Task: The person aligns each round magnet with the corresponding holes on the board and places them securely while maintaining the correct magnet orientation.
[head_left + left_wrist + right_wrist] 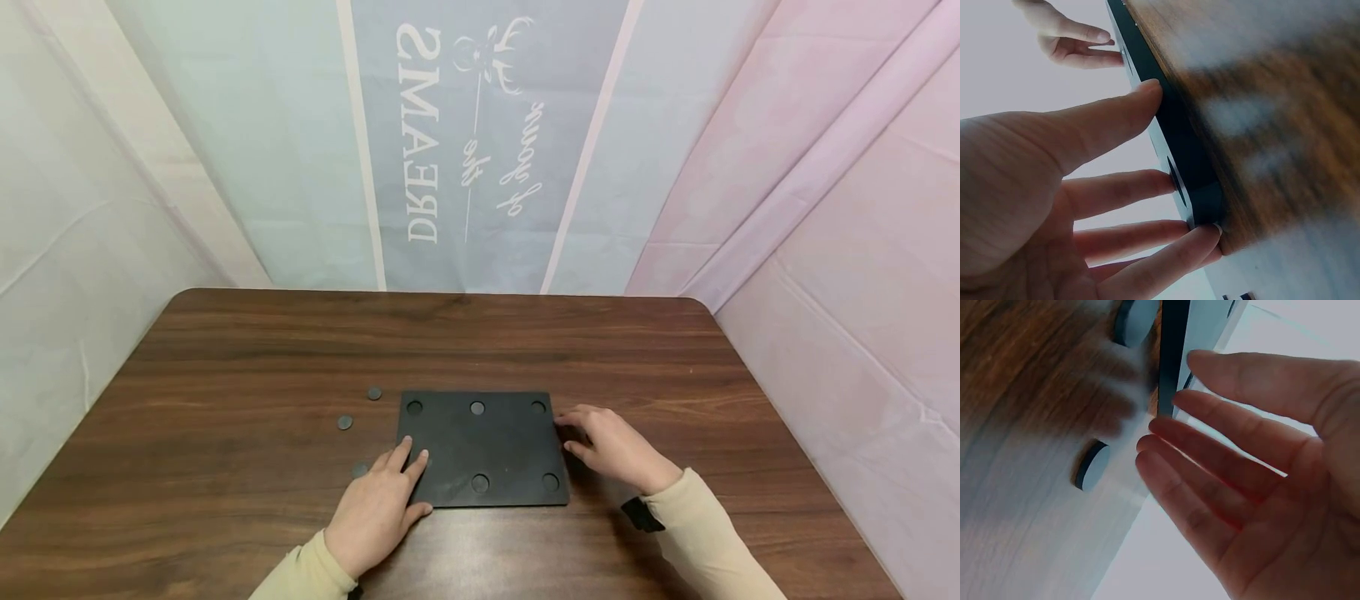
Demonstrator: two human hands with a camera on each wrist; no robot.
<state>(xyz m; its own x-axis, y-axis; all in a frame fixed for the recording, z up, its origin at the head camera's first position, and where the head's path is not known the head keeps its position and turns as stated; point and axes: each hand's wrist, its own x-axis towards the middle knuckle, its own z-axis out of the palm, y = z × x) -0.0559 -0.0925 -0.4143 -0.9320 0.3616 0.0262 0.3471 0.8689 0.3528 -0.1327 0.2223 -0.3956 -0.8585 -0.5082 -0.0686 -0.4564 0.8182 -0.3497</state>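
A flat black rectangular board point(517, 446) with round recesses in its face lies on the table. My left hand point(372, 510) rests over its near left corner, fingers fairly straight and spread, covering part of that corner. The left wrist view shows the thumb point(1138, 109) against the board's edge and other fingertips at the corner. At the right edge, my right hand point(618, 450) has loosely bent fingers with fingertips right at the rim. Its palm shows nothing held in the right wrist view, where small dark discs point(1094, 467) lie on the table beside the board.
Left of the board lie small grey discs: one at the back point(374, 393), another disc point(345, 422) farther left, and a third disc point(359, 471) partly behind the left hand. The brown wood-grain table point(262, 358) ends at a printed fabric backdrop point(487, 167).
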